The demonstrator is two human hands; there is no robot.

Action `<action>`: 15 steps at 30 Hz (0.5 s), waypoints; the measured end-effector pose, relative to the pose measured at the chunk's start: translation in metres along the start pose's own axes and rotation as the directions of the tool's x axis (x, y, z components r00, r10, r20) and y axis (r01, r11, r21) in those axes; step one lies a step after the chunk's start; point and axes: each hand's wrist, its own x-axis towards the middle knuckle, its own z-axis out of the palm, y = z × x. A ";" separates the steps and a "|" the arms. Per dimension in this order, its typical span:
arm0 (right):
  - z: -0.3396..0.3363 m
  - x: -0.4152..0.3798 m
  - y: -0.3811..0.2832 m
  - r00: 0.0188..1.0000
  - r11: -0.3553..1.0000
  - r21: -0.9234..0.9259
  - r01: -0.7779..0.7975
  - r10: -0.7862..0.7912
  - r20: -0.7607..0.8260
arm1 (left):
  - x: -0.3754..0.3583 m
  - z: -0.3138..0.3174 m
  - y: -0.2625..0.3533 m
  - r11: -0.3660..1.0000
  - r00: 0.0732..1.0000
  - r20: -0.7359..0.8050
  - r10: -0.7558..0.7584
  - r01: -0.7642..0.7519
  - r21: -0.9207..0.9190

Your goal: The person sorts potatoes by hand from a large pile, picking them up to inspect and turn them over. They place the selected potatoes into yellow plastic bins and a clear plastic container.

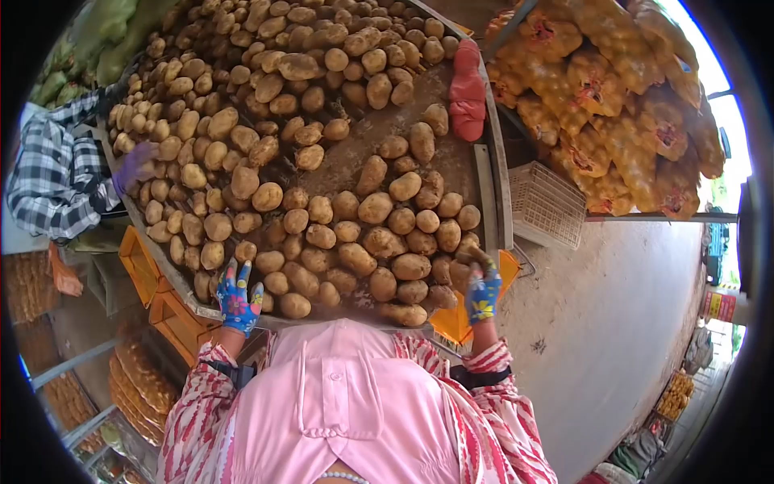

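— How many hands on the potato pile (322,161)?
— Two gloved; left hand (239,297) spread open at its near edge; right hand (482,289) clamped on one potato (472,260); a co-worker's purple glove (135,165) far left.

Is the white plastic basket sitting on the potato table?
No. The white basket sits off the table, beside its right edge and below the net sacks.

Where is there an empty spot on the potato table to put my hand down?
One bare patch shows on the sorting table, bordered by the upper potato heap, the red bags and the near potatoes. Around the left hand and right hand it is crowded.
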 end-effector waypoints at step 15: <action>0.149 0.188 -0.105 0.838 0.261 -0.823 0.505 0.082 0.540 | 0.000 0.001 0.000 0.994 0.994 0.039 -0.106 0.107 -0.025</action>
